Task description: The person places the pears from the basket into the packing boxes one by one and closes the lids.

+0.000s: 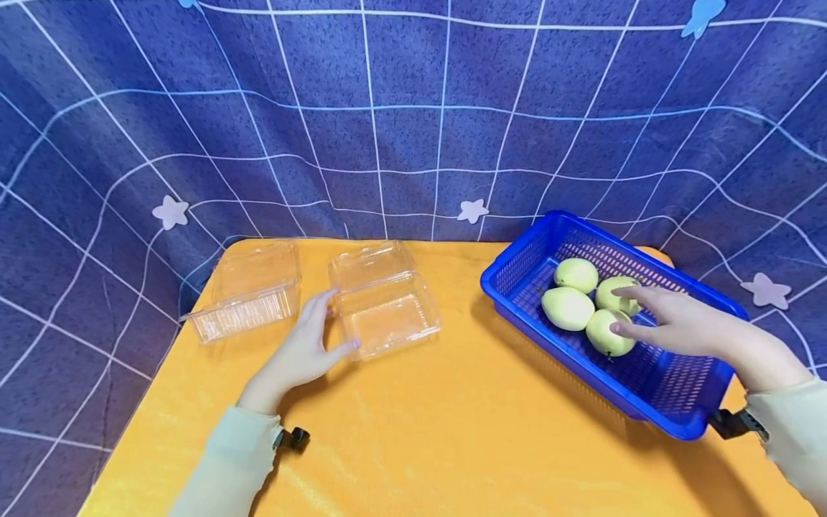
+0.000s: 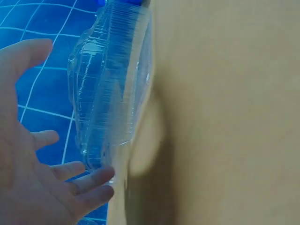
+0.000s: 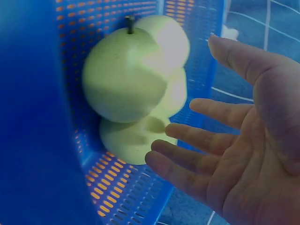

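My left hand (image 1: 305, 350) is at the left side of a clear plastic clamshell box (image 1: 388, 323), fingers spread and thumb by its front corner. That box lies on the table with its lid raised at the back; the left wrist view shows its ribbed side (image 2: 108, 84) beside the fingers. On the right, several pale green pears (image 1: 568, 309) sit together in a blue plastic basket (image 1: 549, 352). Over the pears my right hand (image 1: 685, 323) reaches in with fingers extended and apart. A stemmed pear (image 3: 124, 77) shows in front of that hand in the right wrist view.
A second clear clamshell box (image 1: 248, 312), also with its lid up, stands left of the first. The yellow tabletop (image 1: 439, 431) runs back to a blue gridded curtain (image 1: 400, 143). The basket's raised rim (image 1: 688, 431) surrounds the pears.
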Action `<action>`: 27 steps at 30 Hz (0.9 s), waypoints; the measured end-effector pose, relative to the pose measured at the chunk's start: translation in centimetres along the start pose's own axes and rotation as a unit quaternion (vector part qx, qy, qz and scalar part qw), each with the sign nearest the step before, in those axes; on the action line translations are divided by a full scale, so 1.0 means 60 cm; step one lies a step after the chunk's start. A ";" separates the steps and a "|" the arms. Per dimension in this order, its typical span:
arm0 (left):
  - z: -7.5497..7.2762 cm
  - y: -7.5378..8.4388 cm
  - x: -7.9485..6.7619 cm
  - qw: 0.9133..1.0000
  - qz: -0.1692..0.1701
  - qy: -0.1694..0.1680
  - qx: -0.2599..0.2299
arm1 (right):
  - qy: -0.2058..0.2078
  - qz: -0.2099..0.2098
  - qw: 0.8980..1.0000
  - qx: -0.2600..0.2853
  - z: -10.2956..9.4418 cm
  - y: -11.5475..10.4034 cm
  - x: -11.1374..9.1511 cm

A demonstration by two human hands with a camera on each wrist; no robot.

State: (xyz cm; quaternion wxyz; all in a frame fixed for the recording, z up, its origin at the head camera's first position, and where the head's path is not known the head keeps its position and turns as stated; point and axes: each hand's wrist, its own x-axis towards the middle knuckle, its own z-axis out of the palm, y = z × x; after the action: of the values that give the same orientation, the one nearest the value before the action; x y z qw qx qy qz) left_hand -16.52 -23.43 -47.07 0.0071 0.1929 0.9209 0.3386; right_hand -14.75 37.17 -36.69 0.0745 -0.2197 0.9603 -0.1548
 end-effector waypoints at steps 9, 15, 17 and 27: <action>0.015 -0.009 -0.009 1.000 -0.015 -0.008 -0.017 | -0.032 0.004 0.999 -0.018 0.011 0.010 0.012; 0.019 -0.009 -0.009 1.000 -0.009 -0.006 -0.020 | -0.051 0.007 0.999 0.002 0.016 0.014 0.014; 0.020 -0.008 -0.008 1.000 -0.009 -0.007 -0.023 | -0.053 0.006 0.999 0.008 0.018 0.015 0.014; 0.025 -0.016 -0.010 0.999 -0.014 -0.014 -0.033 | -0.065 0.027 0.996 0.049 0.022 0.022 0.010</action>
State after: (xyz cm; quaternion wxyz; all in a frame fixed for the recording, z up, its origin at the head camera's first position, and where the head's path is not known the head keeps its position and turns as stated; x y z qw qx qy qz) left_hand -16.08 -23.39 -48.89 0.0312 0.1844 0.9118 0.3656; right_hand -15.56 37.70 -38.41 0.1516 -0.1997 0.9502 -0.1852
